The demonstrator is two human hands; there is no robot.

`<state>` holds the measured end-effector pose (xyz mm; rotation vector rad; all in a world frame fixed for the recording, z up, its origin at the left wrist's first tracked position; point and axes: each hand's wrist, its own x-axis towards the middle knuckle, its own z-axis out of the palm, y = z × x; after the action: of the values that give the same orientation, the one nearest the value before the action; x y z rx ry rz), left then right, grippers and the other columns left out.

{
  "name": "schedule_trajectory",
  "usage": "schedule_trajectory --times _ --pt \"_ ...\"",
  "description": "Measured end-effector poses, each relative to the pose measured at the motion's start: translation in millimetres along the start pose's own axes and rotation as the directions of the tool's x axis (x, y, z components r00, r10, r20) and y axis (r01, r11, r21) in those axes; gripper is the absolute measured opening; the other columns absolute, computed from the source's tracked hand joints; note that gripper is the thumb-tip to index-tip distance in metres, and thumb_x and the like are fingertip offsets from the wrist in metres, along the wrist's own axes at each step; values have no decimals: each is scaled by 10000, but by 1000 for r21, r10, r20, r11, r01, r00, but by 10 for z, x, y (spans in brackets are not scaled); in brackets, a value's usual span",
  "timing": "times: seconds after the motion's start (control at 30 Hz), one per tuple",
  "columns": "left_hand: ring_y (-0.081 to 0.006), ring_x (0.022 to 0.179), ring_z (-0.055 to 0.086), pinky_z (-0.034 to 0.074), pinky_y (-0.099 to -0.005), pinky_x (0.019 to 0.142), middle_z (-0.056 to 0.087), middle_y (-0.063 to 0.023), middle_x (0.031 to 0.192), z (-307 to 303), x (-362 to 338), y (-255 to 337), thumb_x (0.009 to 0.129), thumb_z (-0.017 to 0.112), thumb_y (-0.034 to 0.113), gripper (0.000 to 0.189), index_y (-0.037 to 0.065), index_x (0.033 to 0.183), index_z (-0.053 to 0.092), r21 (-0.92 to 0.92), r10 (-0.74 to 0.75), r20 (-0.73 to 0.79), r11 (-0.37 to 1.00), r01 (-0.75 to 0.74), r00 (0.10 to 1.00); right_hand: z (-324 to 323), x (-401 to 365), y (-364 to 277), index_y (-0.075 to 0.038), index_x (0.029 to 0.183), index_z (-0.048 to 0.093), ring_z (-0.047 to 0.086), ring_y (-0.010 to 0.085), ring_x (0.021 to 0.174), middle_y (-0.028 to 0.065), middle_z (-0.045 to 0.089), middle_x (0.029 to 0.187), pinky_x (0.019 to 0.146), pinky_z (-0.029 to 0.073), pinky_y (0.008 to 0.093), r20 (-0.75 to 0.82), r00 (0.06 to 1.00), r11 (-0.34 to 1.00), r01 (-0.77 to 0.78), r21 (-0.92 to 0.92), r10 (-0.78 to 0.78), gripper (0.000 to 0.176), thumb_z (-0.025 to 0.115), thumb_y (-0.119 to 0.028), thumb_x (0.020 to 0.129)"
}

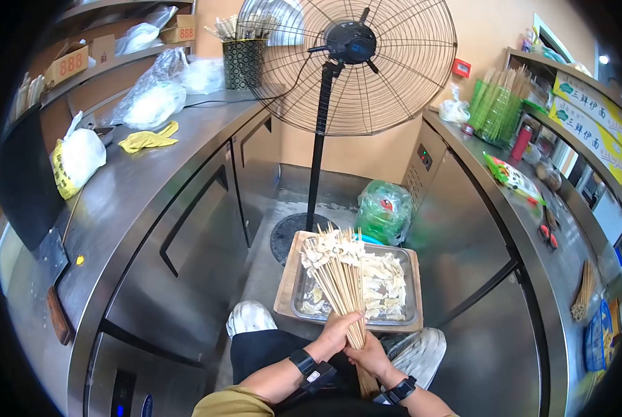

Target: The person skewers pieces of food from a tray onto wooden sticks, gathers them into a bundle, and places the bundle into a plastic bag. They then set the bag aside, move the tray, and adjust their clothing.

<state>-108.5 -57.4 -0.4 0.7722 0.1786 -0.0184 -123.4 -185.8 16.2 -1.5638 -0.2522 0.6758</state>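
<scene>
A thick bundle of bamboo skewers leans over a metal tray, its upper ends threaded with pale, whitish food pieces. My left hand is closed round the bundle's middle. Just below it, my right hand grips the lower part of the same bundle, and the bare stick ends stick out beneath. More flat, pale pieces lie in the tray, mostly in its right part; the skewers hide some of the left. Under the tray is a wooden board.
A large standing fan is in front. Steel counters flank me; a cleaver and yellow glove lie on the left one, scissors and a skewer bundle on the right. Beyond the tray sits a green plastic bag.
</scene>
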Motion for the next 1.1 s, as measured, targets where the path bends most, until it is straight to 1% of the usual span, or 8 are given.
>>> schedule_trajectory --times 0.2,0.33,0.63,0.8,0.87,1.0,1.07,1.1 --pt "-180 1024 553 480 -358 836 563 -58 1105 -61 -7 227 828 635 177 391 74 1174 485 133 -137 26 982 132 990 -202 183 -95 -18 1069 457 527 103 520 27 537 691 454 446 234 0 999 990 -44 -135 44 369 602 38 734" --pt "-172 1008 556 470 -344 845 553 -51 1123 -365 -2 436 838 611 146 367 86 1173 473 332 -157 -54 929 166 986 -443 375 102 -20 1089 460 513 97 505 23 528 673 442 440 233 -10 996 974 -92 -207 92 385 600 28 733" --pt "-181 968 590 479 -293 847 611 -98 1050 -411 -297 1459 886 546 125 263 32 1130 515 333 34 -130 943 12 991 -613 570 322 -31 1064 474 522 112 508 47 549 732 428 449 238 -84 956 955 -287 -81 280 404 661 -2 708" --pt "-164 973 574 471 -298 852 591 -95 1073 -177 -365 2342 870 564 128 279 33 1129 523 517 225 -93 844 -146 970 -669 515 337 -22 1122 491 573 122 720 69 584 841 553 483 240 3 987 984 -160 -82 161 484 735 -88 709" --pt "-156 966 570 469 -294 850 588 -85 1073 -118 -354 2801 865 571 126 277 39 1124 526 595 300 -54 776 -211 953 -812 560 516 -9 1120 512 563 100 760 49 592 843 598 474 229 52 997 954 75 -289 -63 428 706 -147 765" --pt "-115 908 567 492 -249 763 589 -30 994 -143 -184 3877 854 569 100 218 70 1070 556 737 472 -99 626 -254 876 -1227 442 778 6 1070 531 557 106 718 28 597 783 636 473 269 -197 980 995 -41 -88 23 314 617 -200 849" --pt "-96 860 557 490 -221 714 579 -9 948 -279 -73 4430 850 561 91 189 79 1039 568 807 584 -164 543 -232 795 -1160 225 499 -2 1027 554 547 104 649 54 590 738 606 467 275 -293 942 951 71 -300 -163 249 606 -165 846" --pt "-95 841 552 488 -228 712 575 -1 935 -343 -31 4691 841 569 102 189 85 1029 572 852 646 -203 487 -192 736 -1138 184 540 -8 1006 564 535 99 613 61 584 715 580 459 270 -194 908 798 205 -567 -371 219 605 -144 839"
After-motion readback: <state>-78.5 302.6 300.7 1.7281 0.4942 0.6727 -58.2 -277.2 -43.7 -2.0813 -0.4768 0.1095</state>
